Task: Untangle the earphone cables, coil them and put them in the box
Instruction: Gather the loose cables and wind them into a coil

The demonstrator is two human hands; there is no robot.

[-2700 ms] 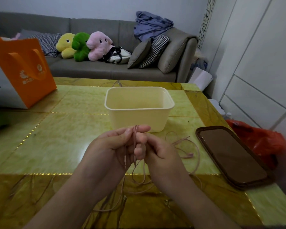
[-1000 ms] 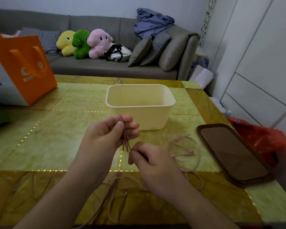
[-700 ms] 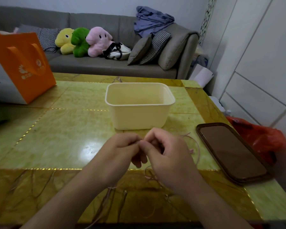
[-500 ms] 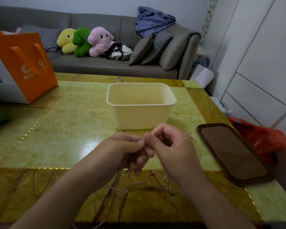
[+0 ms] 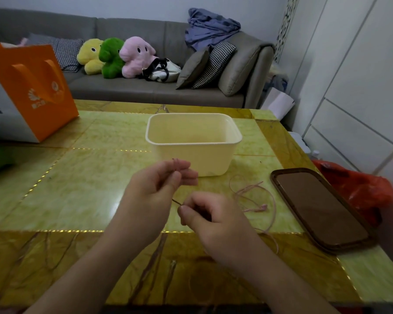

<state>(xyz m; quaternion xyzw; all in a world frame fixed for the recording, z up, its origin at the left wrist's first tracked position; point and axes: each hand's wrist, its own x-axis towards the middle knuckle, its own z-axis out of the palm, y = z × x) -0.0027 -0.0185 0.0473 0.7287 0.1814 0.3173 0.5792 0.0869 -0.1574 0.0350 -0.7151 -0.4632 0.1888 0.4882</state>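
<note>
While the cream box is standing open on the green table, the left hand is pinching a thin pink earphone cable just in front of it. Nearer still, the right hand is gripping the same strand, whose loose loops are lying tangled right of the box.

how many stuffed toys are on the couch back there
3, side by side on the sofa seat: a yellow plush toy on the left, a green plush toy in the middle, a pink plush toy on the right. Cushions may hide others.
</note>
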